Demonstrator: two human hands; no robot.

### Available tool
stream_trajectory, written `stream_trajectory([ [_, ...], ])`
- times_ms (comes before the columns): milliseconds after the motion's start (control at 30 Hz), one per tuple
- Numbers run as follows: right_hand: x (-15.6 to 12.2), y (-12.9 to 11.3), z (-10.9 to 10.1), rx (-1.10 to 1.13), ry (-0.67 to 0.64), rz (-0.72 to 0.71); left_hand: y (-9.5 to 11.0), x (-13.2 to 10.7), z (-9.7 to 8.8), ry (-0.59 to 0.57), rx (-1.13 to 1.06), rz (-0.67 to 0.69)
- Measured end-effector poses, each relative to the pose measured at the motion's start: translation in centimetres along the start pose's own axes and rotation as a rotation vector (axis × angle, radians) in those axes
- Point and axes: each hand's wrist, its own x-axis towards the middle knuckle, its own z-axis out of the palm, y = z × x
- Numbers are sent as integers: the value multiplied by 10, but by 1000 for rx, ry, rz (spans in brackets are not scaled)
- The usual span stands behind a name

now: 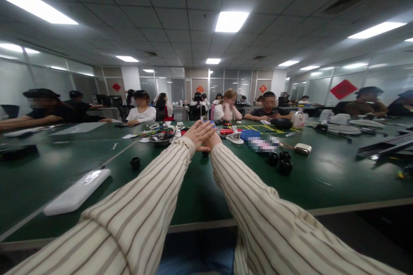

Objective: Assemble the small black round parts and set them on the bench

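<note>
Both my arms reach straight out over the green table (180, 206). My left hand (195, 134) lies across my right hand (212, 141), its fingers stretched out and slightly apart, with blue on the fingertips. Most of the right hand's fingers are hidden behind the left. No object shows in either hand. Just below them a small black part (204, 154) is partly covered. A tangle of wires (161, 134) lies to the left of the hands, and a white plastic piece (235, 137) and a blue tray (250, 134) to the right.
A white oblong device (78, 192) rests at front left, near a black round part (135, 163) and a wrench (114, 146). Several black round parts (285, 166) and a cream-gold case (303, 149) stand right. Other people (141, 109) sit across the table.
</note>
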Motion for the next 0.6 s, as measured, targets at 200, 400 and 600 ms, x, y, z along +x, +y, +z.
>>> stream_trajectory([
  [200,2,62,16,-16,12,168,-9,-8,52,56,-80,-278],
  [400,-22,118,65,188,-19,500,-7,-16,119,30,-331,-898],
  [600,-42,114,106,409,-28,505,2,-16,175,61,-798,-1124],
])
